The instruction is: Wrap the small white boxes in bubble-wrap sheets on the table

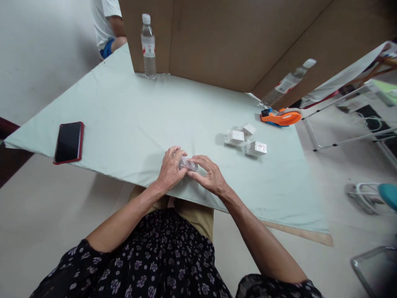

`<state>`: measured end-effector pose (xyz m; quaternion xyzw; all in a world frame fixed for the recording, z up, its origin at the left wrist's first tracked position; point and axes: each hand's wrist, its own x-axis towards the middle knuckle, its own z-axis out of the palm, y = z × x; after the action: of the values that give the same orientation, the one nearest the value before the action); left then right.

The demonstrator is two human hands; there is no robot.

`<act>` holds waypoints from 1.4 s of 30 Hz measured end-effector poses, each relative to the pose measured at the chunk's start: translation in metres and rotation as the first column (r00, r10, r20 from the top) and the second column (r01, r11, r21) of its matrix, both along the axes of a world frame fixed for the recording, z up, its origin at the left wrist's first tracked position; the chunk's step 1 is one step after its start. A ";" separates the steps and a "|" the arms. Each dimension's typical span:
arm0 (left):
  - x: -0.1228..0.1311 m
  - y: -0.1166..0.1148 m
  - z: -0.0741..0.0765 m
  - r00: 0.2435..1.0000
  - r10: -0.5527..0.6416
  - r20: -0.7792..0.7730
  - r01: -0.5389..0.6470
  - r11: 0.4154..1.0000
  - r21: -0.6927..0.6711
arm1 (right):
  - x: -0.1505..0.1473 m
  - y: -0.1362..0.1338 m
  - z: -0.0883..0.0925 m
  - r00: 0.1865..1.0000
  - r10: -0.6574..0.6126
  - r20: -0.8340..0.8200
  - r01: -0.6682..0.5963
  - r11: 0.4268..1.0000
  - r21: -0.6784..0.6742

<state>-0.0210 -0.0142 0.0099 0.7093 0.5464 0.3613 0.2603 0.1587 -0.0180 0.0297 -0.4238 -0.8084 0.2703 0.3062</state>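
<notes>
Near the front edge of the cloth-covered table (pixel 124 120), my left hand (pixel 172 169) and my right hand (pixel 208 173) hold a small clear, crinkled plastic-wrapped item (pixel 187 164) between them. The left fingers curl round its left side. On its right side, the right thumb and fingertips close in a pinch. What lies inside the wrapping is too small to tell. Farther right on the cloth, a small white box (pixel 235 138), a second one (pixel 249 129) behind it and a third (pixel 256 148) in front stand close together, with clear film about them.
A water bottle (pixel 149 49) stands by the tall cardboard partition (pixel 211 41); another bottle (pixel 283 87) is at the right. Nearby lies an orange tape dispenser (pixel 283 118). A red-edged phone (pixel 68 142) lies at left. A person (pixel 108 25) is beyond the table.
</notes>
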 end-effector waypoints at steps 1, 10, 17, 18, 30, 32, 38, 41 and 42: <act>-0.001 0.000 -0.001 1.000 -0.014 0.012 0.014 1.000 0.005 | 0.002 -0.003 -0.002 0.999 0.029 0.018 -0.030 0.999 0.020; -0.039 0.010 -0.004 0.913 -0.406 0.047 0.408 0.913 -0.024 | 0.001 0.003 -0.021 1.000 -0.017 0.027 0.016 1.000 0.021; -0.036 0.045 0.008 0.911 -0.342 0.232 0.392 0.893 -0.220 | 0.005 0.052 -0.001 0.937 -0.098 -0.335 -0.074 0.882 -0.465; -0.035 0.046 0.011 0.897 -0.328 0.296 0.412 0.862 -0.296 | 0.003 0.053 -0.001 0.926 -0.140 -0.352 -0.082 0.832 -0.548; -0.039 0.026 0.004 0.882 -0.158 0.444 0.361 0.832 -0.421 | -0.013 0.038 -0.012 0.840 -0.387 -0.380 -0.055 0.637 -0.769; -0.040 0.029 0.003 0.835 -0.175 0.522 0.436 0.789 -0.433 | -0.012 0.041 -0.009 0.858 -0.366 -0.360 -0.049 0.639 -0.767; -0.037 0.036 0.006 0.792 -0.211 0.573 0.495 0.770 -0.402 | -0.014 0.046 -0.005 0.889 -0.330 -0.318 0.016 0.715 -0.699; -0.037 0.034 0.004 0.787 -0.211 0.579 0.497 0.774 -0.393 | -0.019 0.051 -0.006 0.841 -0.395 -0.370 0.036 0.722 -0.691; -0.037 0.032 0.003 0.782 -0.210 0.587 0.500 0.773 -0.390 | -0.021 0.054 -0.007 0.825 -0.416 -0.382 0.042 0.720 -0.693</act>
<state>-0.0581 0.0183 0.0124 0.5811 0.3840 0.3138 0.6453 0.1376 0.0356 0.0227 -0.5165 -0.4868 0.5975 0.3732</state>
